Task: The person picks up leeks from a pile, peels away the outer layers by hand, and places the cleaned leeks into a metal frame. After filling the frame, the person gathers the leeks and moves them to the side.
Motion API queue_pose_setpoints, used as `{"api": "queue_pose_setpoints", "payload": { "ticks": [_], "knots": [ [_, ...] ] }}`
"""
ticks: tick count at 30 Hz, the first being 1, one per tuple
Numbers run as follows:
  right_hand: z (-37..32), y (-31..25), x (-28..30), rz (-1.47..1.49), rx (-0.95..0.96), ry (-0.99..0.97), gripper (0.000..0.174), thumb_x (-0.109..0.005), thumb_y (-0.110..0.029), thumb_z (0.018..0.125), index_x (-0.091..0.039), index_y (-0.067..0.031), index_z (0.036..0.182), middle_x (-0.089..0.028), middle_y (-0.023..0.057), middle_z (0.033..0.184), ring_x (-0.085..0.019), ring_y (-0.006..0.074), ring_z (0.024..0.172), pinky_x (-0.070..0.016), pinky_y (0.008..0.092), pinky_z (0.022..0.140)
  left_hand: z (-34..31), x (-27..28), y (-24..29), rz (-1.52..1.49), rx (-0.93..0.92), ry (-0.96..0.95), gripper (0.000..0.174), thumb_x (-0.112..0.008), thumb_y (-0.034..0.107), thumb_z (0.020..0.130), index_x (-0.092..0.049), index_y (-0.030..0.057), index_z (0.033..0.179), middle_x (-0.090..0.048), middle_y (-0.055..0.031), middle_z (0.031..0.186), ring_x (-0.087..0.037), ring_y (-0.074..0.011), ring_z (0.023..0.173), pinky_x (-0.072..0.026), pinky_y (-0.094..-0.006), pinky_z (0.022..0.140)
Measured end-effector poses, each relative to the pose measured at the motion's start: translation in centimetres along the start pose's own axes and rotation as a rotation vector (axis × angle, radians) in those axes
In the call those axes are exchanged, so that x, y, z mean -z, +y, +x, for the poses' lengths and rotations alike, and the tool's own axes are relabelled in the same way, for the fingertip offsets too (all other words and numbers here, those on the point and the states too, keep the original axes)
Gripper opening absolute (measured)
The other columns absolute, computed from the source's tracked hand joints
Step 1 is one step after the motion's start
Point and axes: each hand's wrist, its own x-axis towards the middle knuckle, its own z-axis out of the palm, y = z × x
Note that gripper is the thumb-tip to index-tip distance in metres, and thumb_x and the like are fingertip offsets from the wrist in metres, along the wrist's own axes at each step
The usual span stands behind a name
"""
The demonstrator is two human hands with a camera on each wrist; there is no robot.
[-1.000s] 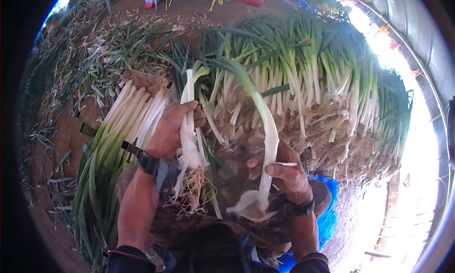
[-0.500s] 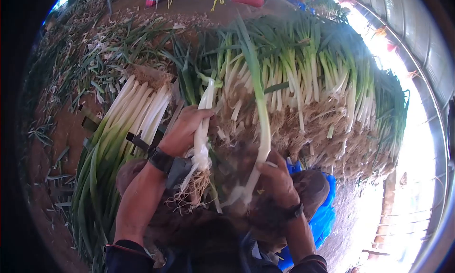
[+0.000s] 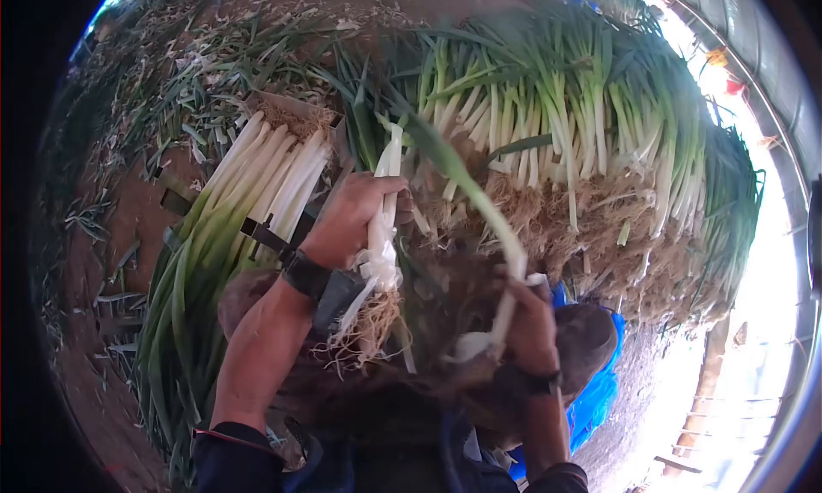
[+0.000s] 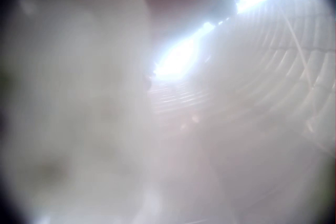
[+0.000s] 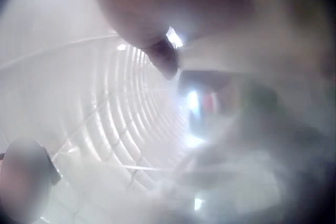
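Note:
My left hand (image 3: 347, 219) grips a green onion (image 3: 387, 163) around its white shaft, its bushy roots (image 3: 364, 326) hanging down and loose pale skin above them. Facing it, my right hand (image 3: 533, 322) holds a second green onion (image 3: 488, 206), bent, its green top leaning up and left. Pale loose skin (image 3: 469, 346) shows at this onion's lower end. A small white stick end (image 3: 537, 279) shows by the right fingers. In the left wrist view a blurred pale shape (image 4: 79, 103) fills the near side; the right wrist view shows a blurred finger (image 5: 165, 58).
Left of me a bunch of green onions (image 3: 257, 167) lies with roots against a plate (image 3: 338, 137), near a black bracket (image 3: 265, 233). A big heap of green onions (image 3: 556, 125) spreads ahead and right. Trimmed leaves (image 3: 205, 90) litter the ground; blue plastic (image 3: 595, 403) lies right.
The left hand's onion has shifted right in view, still gripped. The right hand's onion swung nearly upright, then tilted with its top leftward; my right fingers have closed in more around it.

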Motion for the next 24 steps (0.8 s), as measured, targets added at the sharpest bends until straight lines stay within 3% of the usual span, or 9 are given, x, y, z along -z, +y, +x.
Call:
{"api": "queue_pose_setpoints", "payload": {
  "ticks": [3,4,5,8,11,12,14,21,24],
  "knots": [
    [-2.5,-2.9,1.8,-0.956,0.522,0.348,0.030,-0.051,-0.018,0.100,-0.056,0.0062,0.116,-0.064,0.0102,0.097,-0.059,0.0126,0.072,-0.0502,0.0243,0.062,0.3,-0.7,0.7,-0.269,0.386,0.075,0.050,-0.068,0.002,0.086,-0.051,0.0022,0.132,-0.059,-0.0135,0.111,-0.064,-0.0239,0.100,-0.0559,-0.0354,0.090],
    [-3.6,-4.9,1.0,-0.034,0.449,0.429,0.031,-0.051,-0.023,0.100,-0.057,0.0045,0.113,-0.058,0.0043,0.085,-0.052,0.0098,0.062,-0.0440,0.0241,0.053,0.2,-1.3,-1.5,-0.064,0.035,0.106,0.039,-0.069,0.009,0.087,-0.058,-0.0010,0.122,-0.065,-0.0126,0.102,-0.067,-0.0228,0.092,-0.0575,-0.0344,0.084],
    [-4.7,-7.0,1.2,-0.029,0.450,0.420,0.031,-0.051,-0.023,0.100,-0.057,0.0045,0.113,-0.058,0.0043,0.085,-0.052,0.0098,0.062,-0.0440,0.0241,0.053,0.4,-1.7,-2.3,-0.055,0.032,0.110,0.039,-0.069,0.009,0.087,-0.058,-0.0010,0.122,-0.065,-0.0126,0.102,-0.067,-0.0228,0.092,-0.0575,-0.0344,0.084],
    [-6.8,-12.8,4.1,0.355,0.693,-0.005,0.032,-0.047,-0.027,0.103,-0.053,0.0043,0.101,-0.045,0.0010,0.067,-0.043,0.0095,0.050,-0.0393,0.0243,0.045,2.6,-2.1,-0.7,-0.777,0.797,0.335,0.013,-0.063,0.006,0.092,-0.064,-0.0034,0.101,-0.069,-0.0108,0.083,-0.072,-0.0211,0.075,-0.0593,-0.0306,0.070],
    [-7.8,-12.6,4.5,0.195,0.794,0.034,0.034,-0.048,-0.028,0.104,-0.053,0.0051,0.102,-0.047,0.0025,0.068,-0.039,0.0087,0.046,-0.0372,0.0231,0.044,2.8,-2.5,0.5,-0.843,0.819,0.358,0.023,-0.069,0.017,0.090,-0.065,-0.0044,0.097,-0.068,-0.0108,0.086,-0.070,-0.0208,0.075,-0.0586,-0.0330,0.072],
    [-7.5,-11.3,4.1,0.006,0.789,0.265,0.032,-0.050,-0.028,0.103,-0.054,0.0038,0.105,-0.050,0.0029,0.069,-0.041,0.0082,0.048,-0.0371,0.0226,0.044,1.8,-3.1,-1.9,-0.614,0.582,0.274,0.023,-0.067,0.018,0.091,-0.065,-0.0040,0.098,-0.068,-0.0104,0.087,-0.070,-0.0200,0.077,-0.0583,-0.0324,0.073],
    [-6.7,-9.7,3.4,-0.310,0.734,0.559,0.026,-0.058,-0.023,0.099,-0.057,0.0003,0.110,-0.055,0.0031,0.073,-0.047,0.0069,0.053,-0.0371,0.0205,0.045,2.8,-2.8,0.0,-0.715,0.717,0.303,0.023,-0.067,0.018,0.091,-0.065,-0.0038,0.098,-0.068,-0.0105,0.087,-0.070,-0.0197,0.077,-0.0582,-0.0320,0.073],
    [-7.2,-7.0,-2.1,-0.533,0.519,0.520,0.030,-0.058,-0.024,0.098,-0.058,-0.0003,0.117,-0.061,0.0042,0.070,-0.054,0.0122,0.051,-0.0470,0.0257,0.045,1.8,-4.9,-1.9,-0.867,0.883,0.319,0.019,-0.066,0.017,0.090,-0.064,-0.0009,0.096,-0.067,-0.0092,0.084,-0.068,-0.0186,0.072,-0.0568,-0.0306,0.064],
    [-6.0,-5.7,-1.2,-0.179,0.283,0.142,0.059,-0.053,-0.046,0.099,-0.047,-0.0015,0.138,-0.066,0.0164,0.103,-0.065,0.0200,0.072,-0.0543,0.0316,0.055,-0.3,-7.2,-5.1,-0.219,0.216,0.023,0.019,-0.068,0.015,0.088,-0.062,-0.0004,0.099,-0.065,-0.0077,0.076,-0.065,-0.0163,0.061,-0.0531,-0.0307,0.053]
  ]
}}
